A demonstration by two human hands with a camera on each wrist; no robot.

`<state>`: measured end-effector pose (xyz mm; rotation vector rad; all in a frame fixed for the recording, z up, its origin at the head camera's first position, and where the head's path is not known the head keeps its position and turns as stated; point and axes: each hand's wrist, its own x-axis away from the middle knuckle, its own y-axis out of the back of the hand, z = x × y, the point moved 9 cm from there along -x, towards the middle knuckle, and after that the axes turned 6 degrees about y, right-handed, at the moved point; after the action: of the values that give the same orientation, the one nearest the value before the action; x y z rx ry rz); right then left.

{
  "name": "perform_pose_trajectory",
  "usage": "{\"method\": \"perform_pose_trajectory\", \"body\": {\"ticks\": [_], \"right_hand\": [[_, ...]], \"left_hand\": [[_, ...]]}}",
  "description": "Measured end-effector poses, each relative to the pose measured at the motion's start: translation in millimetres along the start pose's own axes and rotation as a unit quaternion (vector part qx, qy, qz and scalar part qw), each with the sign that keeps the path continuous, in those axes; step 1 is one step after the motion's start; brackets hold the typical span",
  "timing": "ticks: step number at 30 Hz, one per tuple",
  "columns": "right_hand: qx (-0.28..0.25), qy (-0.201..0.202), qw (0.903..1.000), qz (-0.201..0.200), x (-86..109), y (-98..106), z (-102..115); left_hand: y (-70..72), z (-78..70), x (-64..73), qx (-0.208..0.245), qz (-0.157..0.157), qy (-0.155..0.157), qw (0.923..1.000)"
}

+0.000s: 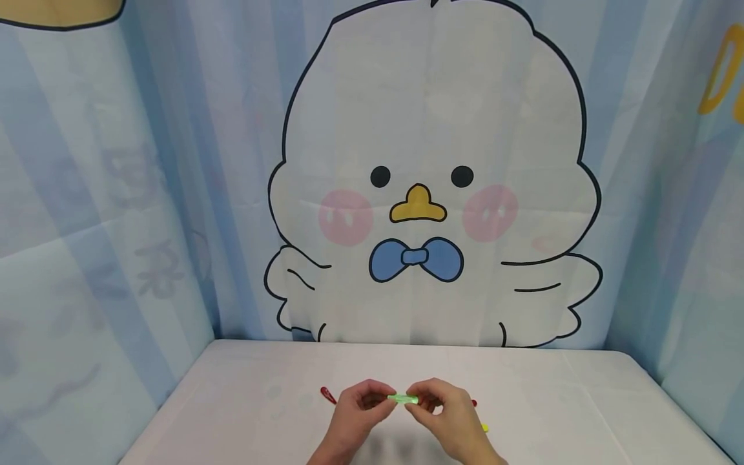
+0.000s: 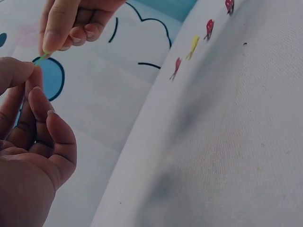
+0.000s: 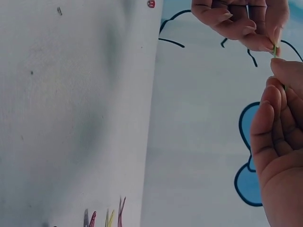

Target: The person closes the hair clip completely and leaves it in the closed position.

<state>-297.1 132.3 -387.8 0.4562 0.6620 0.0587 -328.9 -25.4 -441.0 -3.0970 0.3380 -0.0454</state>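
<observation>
In the head view a small green hair clip (image 1: 403, 399) spans the gap between the two hands, above the white table. My left hand (image 1: 357, 413) pinches one end of it between thumb and forefinger. The other end is pinched by my right hand (image 1: 447, 416). Most of the green clip (image 2: 40, 58) is covered by fingertips in the left wrist view, and only a thin strip of the clip (image 3: 274, 50) shows in the right wrist view. Whether it is snapped or unsnapped I cannot tell.
A red hair clip (image 1: 328, 394) lies on the white table (image 1: 232, 400) beyond the left hand. Past the right hand lie more clips, among them a yellow one (image 2: 192, 47) and a red one (image 2: 175, 69). A curtain (image 1: 430, 116) with a cartoon bird stands behind the table.
</observation>
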Motion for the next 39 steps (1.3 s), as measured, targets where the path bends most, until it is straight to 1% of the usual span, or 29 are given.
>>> {"method": "perform_pose_trajectory", "body": {"ticks": [6,13,16,20,25,31,35,39], "right_hand": [[0.012,0.001,0.9998,0.014,-1.3,1.3,0.6],[0.026,0.052,0.9982,0.014,-1.6,10.5,7.0],[0.033,0.055,0.9978,0.017,-0.8,15.7,6.0],[0.034,0.032,0.9984,0.032,1.3,23.2,0.1],[0.03,-0.002,0.9977,0.06,7.5,32.9,-9.9],[0.043,-0.039,0.9939,0.094,16.7,43.4,-19.8],[0.049,-0.059,0.9892,0.125,26.1,48.9,-26.9],[0.038,-0.081,0.9828,0.162,36.9,52.6,-37.4]], "left_hand": [[-0.3,-1.1,0.4,-0.014,0.018,-0.009,0.9997],[6.8,-5.2,0.2,-0.03,0.023,-0.022,0.999],[12.4,-7.2,0.1,-0.038,0.02,-0.029,0.9986],[24.3,-9.0,-1.5,-0.051,0.011,-0.037,0.998],[47.3,-11.0,-3.6,-0.065,-0.005,-0.047,0.9968],[74.5,-8.8,-4.8,-0.065,-0.027,-0.034,0.997],[87.4,-5.1,-6.0,-0.075,-0.041,-0.027,0.996],[99.6,1.1,-7.7,-0.094,-0.059,-0.016,0.9937]]}}
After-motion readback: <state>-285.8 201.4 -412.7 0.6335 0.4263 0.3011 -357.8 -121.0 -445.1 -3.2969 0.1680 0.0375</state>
